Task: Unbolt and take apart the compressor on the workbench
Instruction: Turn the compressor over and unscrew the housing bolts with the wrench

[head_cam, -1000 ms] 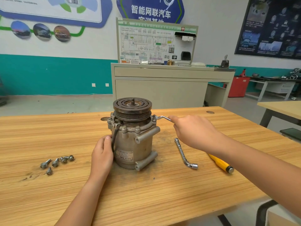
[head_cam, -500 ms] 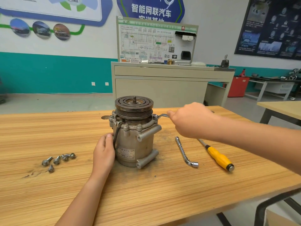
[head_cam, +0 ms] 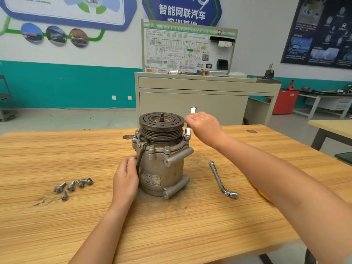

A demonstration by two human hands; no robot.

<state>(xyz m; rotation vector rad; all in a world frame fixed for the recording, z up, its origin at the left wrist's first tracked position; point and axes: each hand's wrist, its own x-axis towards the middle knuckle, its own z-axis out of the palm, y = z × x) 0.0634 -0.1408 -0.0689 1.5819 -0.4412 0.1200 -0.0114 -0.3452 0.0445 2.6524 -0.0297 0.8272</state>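
On the worktop (head_cam: 171, 235), left hand (head_cam: 125, 180) holds the compressor (head_cam: 162, 168); right hand (head_cam: 204, 126) grips the wrench (head_cam: 188, 132) at the flange (head_cam: 177, 146). Next: swing it to loosen.

Compressor (head_cam: 162, 159) mid-workbench (head_cam: 171, 235) — bolts (head_cam: 73, 186) left, socket wrench (head_cam: 222, 180) right.
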